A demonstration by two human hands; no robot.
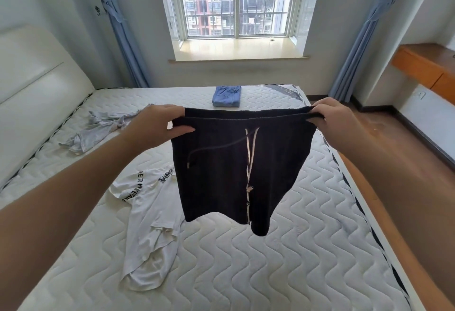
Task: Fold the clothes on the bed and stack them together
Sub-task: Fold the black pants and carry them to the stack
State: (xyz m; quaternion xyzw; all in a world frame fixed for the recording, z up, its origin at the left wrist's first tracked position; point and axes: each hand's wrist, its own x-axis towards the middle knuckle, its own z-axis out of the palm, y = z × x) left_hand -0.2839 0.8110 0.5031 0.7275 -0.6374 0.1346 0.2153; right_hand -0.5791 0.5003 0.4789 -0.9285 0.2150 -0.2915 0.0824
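So the person's got the dark shorts [236, 170] held up in the air over the bed [307, 249], left hand [157, 125] pinching one end of the waistband and right hand [337, 118] gripping the other, legs and drawstrings just dangling. Progress looks early-ish to me: only one folded piece, the blue denim shorts [226, 96], sits at the far edge near the window [236, 2]. Still unfolded are a white printed tee [147, 224] crumpled near left and a grey top [98, 128] bunched further back left. So one down, one in hand, two waiting.
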